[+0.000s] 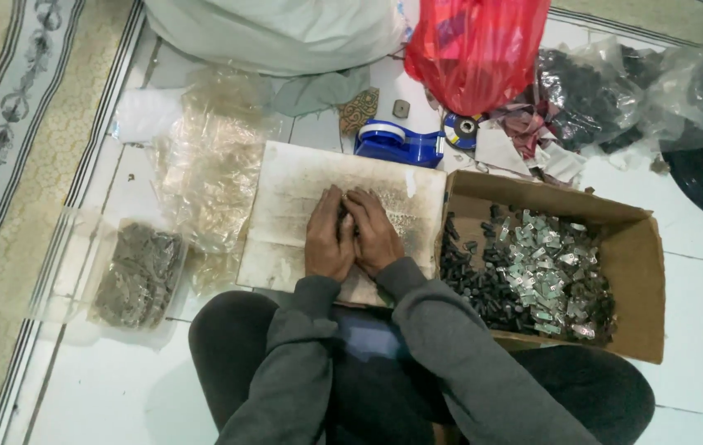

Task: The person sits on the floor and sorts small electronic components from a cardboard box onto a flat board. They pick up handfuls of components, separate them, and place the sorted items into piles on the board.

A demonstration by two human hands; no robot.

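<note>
My left hand (328, 236) and my right hand (372, 232) rest side by side, knuckles up, on a worn, dirty white board (293, 185) that lies on my lap. The fingers of both hands curl together over something small between them; what it is stays hidden. Right of the board stands an open cardboard box (644, 272) filled with several small black parts (483, 284) and shiny silver metal pieces (545, 255).
A clear bag of dark grey parts (138, 276) lies at left, beside a heap of empty clear plastic bags (207, 161). Behind the board: a blue tape dispenser (397, 142), a red plastic bag (475, 49), a white sack (277, 33), clear bags of black parts (607, 95). Patterned carpet (13, 124) borders the tiled floor.
</note>
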